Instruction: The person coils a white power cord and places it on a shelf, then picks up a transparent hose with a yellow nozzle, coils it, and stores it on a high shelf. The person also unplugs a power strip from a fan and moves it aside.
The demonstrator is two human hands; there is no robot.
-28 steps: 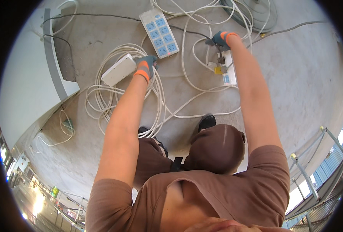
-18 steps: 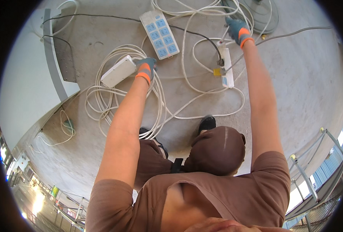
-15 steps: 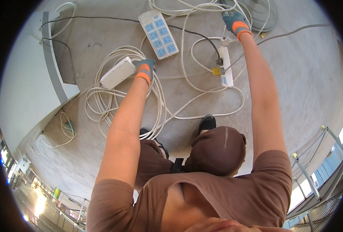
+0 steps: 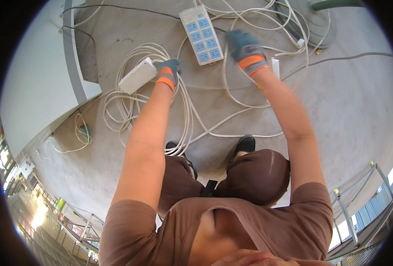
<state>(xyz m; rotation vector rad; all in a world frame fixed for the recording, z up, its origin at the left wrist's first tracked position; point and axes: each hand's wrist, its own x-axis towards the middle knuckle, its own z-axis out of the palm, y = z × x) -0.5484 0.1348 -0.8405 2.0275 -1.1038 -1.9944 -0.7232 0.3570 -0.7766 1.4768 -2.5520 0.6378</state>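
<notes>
My left hand [image 4: 169, 71], in a grey-green glove with an orange cuff, is closed around the looped white cable [image 4: 185, 111]. Beside its fingers, a white power strip [image 4: 138, 76] rests on the coil with no sockets showing. My right hand [image 4: 244, 46], gloved alike, is smeared by motion, so its fingers cannot be read. It passes over a strand of cable, just right of a wide power strip with blue sockets [image 4: 203, 37]. A narrow white power strip [image 4: 275, 68] is mostly hidden behind my right wrist.
More loose white cable [image 4: 289, 26] lies at the far right against a round grey base [image 4: 322, 26]. A dark cord [image 4: 125, 8] crosses the floor at the back, and a grey cord [image 4: 351, 57] runs right. A pale panel [image 4: 32, 75] stands at the left.
My right hand has swung left from the loose cable at the far right to beside the blue-socket power strip. My left hand keeps its hold on the coil. The view has shifted slightly.
</notes>
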